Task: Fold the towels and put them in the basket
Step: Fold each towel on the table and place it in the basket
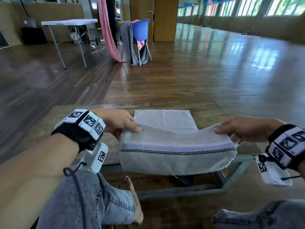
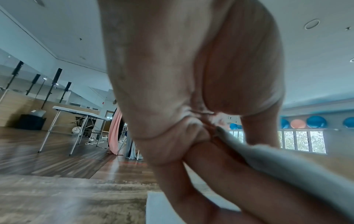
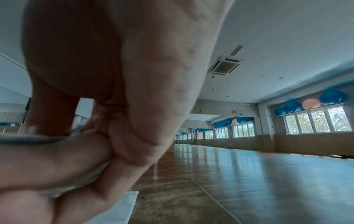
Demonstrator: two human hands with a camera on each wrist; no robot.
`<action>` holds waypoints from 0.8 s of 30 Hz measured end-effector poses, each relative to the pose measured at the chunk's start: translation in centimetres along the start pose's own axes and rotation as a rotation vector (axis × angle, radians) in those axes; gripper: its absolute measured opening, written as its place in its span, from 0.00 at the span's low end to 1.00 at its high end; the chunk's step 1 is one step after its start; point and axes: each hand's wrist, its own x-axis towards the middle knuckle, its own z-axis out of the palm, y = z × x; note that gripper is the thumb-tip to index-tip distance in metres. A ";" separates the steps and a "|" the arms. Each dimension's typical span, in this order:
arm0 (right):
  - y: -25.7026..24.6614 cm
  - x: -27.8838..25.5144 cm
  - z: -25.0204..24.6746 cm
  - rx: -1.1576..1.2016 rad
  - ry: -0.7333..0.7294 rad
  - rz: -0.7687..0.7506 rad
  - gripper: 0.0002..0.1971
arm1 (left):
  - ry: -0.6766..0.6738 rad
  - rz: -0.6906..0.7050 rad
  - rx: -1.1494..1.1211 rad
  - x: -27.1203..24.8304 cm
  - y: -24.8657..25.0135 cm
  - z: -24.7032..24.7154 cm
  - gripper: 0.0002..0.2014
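A grey towel [image 1: 176, 154] with a purple band and a black checked stripe hangs lifted over the near edge of a low wooden table [image 1: 66, 116]. My left hand [image 1: 122, 124] pinches its left end, thumb on top. My right hand [image 1: 237, 129] pinches the right end. The towel sags in the middle between them. Its far part [image 1: 165, 120] lies flat and white on the tabletop. In the left wrist view my fingers [image 2: 201, 166] clamp the towel edge [image 2: 287, 163]; in the right wrist view my fingers [image 3: 80, 154] clamp the cloth [image 3: 80, 184]. No basket is in view.
My knees in jeans [image 1: 99, 204] and a bare foot [image 1: 133, 199] sit under the table's near edge. A blue chair [image 1: 140, 33] draped with cloths, a pink hanging cloth [image 1: 107, 30] and a white folding table [image 1: 69, 23] stand far off on the wooden floor.
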 end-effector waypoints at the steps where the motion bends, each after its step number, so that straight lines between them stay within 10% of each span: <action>1: 0.3 0.4 0.1 0.007 0.052 -0.014 0.14 | 0.044 0.016 0.008 0.6 -0.1 -0.1 0.17; 14: -1.7 14.9 -1.1 -0.286 0.755 -0.192 0.12 | 0.826 0.102 0.157 15.2 -1.2 -5.1 0.10; 24: -0.5 26.2 -3.5 -0.449 0.706 -0.009 0.11 | 0.822 0.003 0.318 26.0 -2.4 -6.9 0.09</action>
